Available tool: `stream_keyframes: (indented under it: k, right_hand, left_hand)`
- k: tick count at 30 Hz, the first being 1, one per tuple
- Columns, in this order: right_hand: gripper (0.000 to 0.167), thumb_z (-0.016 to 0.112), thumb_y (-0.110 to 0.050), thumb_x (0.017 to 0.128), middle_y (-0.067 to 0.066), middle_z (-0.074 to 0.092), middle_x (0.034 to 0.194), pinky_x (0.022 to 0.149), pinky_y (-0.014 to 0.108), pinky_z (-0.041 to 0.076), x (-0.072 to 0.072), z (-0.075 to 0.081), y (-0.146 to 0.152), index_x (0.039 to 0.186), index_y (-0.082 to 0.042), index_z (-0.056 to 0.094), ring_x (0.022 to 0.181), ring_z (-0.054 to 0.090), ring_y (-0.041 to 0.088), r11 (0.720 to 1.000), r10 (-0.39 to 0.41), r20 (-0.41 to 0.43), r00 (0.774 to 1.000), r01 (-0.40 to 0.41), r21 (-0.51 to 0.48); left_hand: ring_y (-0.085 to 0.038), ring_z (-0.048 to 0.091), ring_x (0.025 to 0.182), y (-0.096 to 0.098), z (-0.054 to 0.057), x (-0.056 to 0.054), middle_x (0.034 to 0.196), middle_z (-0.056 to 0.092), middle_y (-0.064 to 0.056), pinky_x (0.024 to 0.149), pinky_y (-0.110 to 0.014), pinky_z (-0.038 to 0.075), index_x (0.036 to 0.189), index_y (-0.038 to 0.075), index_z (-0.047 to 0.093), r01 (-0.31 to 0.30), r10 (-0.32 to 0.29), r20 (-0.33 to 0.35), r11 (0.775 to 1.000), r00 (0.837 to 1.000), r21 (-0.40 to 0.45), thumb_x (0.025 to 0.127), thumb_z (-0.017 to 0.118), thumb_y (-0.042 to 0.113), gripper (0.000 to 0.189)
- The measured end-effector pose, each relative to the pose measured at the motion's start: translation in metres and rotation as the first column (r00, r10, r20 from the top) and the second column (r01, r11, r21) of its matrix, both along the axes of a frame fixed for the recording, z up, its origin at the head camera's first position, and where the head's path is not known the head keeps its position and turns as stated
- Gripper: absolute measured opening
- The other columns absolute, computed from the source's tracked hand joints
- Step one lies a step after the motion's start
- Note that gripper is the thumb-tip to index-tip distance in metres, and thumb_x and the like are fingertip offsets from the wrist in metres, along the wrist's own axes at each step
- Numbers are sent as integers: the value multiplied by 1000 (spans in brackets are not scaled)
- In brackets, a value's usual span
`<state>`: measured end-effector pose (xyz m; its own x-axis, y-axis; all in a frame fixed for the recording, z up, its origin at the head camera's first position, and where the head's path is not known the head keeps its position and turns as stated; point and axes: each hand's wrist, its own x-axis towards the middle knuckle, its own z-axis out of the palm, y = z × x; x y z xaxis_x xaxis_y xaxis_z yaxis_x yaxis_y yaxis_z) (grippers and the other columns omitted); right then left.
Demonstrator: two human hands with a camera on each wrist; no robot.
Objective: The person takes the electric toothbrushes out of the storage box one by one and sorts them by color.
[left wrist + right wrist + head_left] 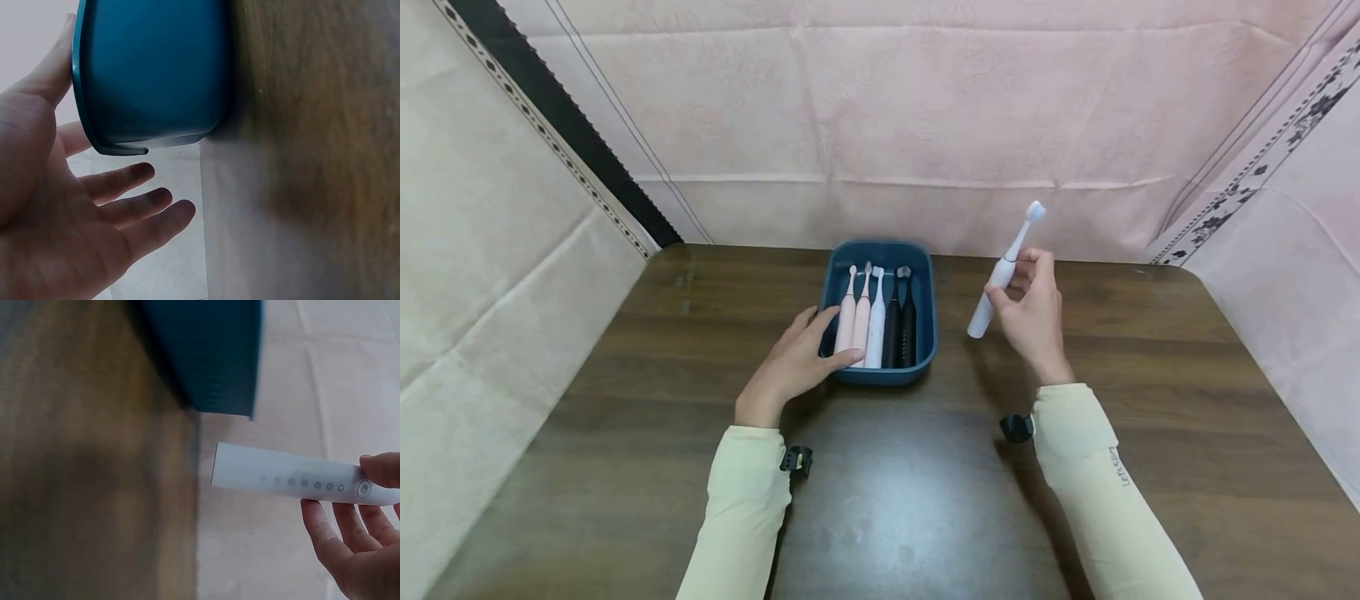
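In the head view, my right hand (1033,312) pinches a white electric toothbrush (979,321) between thumb and fingers, holding it above the table to the right of a blue plastic bin (887,377). Its brush head points up and away. The right wrist view shows a round button and a row of small icons on the toothbrush handle (250,465). My left hand (801,354) rests at the bin's near left rim, thumb over the edge and fingers spread. Inside the bin lie two pink toothbrushes (846,325), one white toothbrush (876,329) and two black toothbrushes (908,329), side by side, heads away.
The bin stands near the far edge of a brown wooden table (880,500). Behind the table hangs a pale pink patterned cloth (925,108), with light cloth panels (490,250) at both sides. A black band (565,117) runs down the left corner.
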<state>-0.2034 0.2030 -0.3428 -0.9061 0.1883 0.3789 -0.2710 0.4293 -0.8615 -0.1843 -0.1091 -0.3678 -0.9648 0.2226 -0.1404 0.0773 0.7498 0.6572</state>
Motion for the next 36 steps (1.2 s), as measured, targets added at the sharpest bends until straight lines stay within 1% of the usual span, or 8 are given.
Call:
stream_keyframes:
  k: [4,6,12,21,30,36]
  right_hand:
    - [51,69,7,91,23,60,130,91,45,51,-6,-12,-1,132,1,40,109,63,32,1000,-1,40,999,0,26]
    - [51,69,5,91,23,59,131,92,47,51,-7,-15,-2,132,0,40,110,63,33,1000,-2,57,998,0,31]
    - [50,69,4,92,23,58,132,95,48,48,-10,-19,-4,132,0,39,112,61,34,999,-1,74,997,-2,41]
    - [50,69,4,93,23,55,137,96,51,49,-12,-24,-7,132,1,38,116,58,34,999,7,92,996,-12,53]
    - [51,70,3,92,23,54,138,96,52,50,-10,-25,-8,131,-3,39,118,58,34,997,10,85,996,-16,70]
    - [50,70,1,93,22,54,138,98,55,48,-8,-25,-8,132,-4,39,120,58,35,997,7,110,994,-16,80]
  left_hand:
    - [-42,26,146,-1,-1,-1,168,13,-16,108,-69,33,161,22,28,-1,1,1,1000,1000,-1,93,69,54,86]
    - [-42,26,146,0,-1,-1,168,13,-16,108,-69,33,161,22,28,-1,1,1,1000,1000,-1,93,69,54,86]
    - [-42,26,147,0,-1,-1,168,12,-15,109,-69,32,161,24,29,-7,7,9,1000,1000,-5,92,69,55,86]
    - [-42,26,146,0,0,-1,168,12,-16,109,-69,32,162,24,28,-9,9,11,1000,1000,-3,92,70,55,87]
    - [-42,25,147,0,1,0,168,12,-15,109,-69,31,162,25,28,-15,15,21,1000,1000,-2,92,70,55,87]
    - [-42,25,147,0,0,-1,168,12,-16,109,-69,31,162,24,28,-12,12,17,1000,1000,-2,92,70,55,87]
